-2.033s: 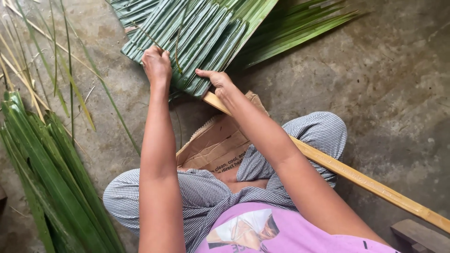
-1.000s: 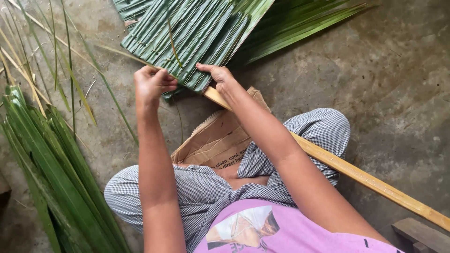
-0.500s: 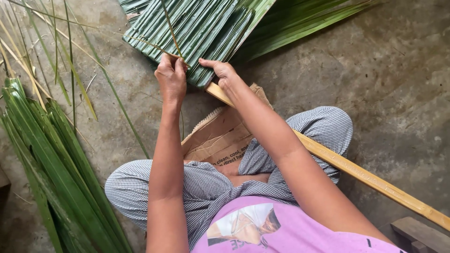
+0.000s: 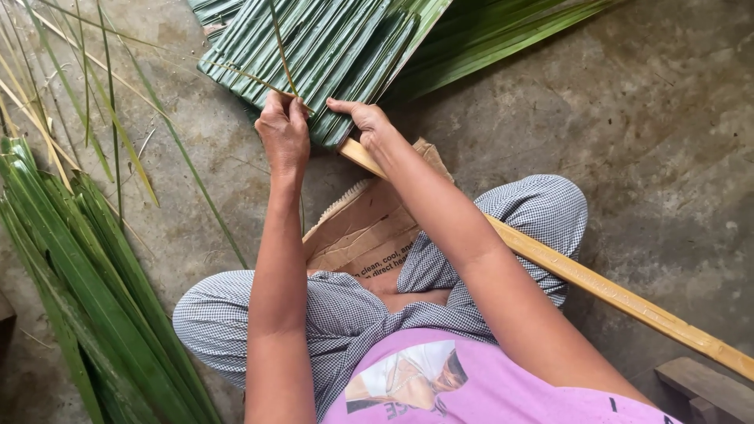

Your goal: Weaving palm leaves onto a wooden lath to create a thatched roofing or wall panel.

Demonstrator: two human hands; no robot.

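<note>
At the far left, a bundle of long green palm leaves lies on the concrete floor, with loose thin leaf strips scattered beyond it. Right of these, the left hand is closed, its fingertips pinching a thin midrib strip at the near edge of the stitched panel of folded palm leaves, which lies on the floor at the far centre. Just beside it, the right hand rests partly open on the same edge, thumb and fingers pressing the leaves. A pale wooden pole runs from under the panel to the near right, over a piece of brown cardboard.
</note>
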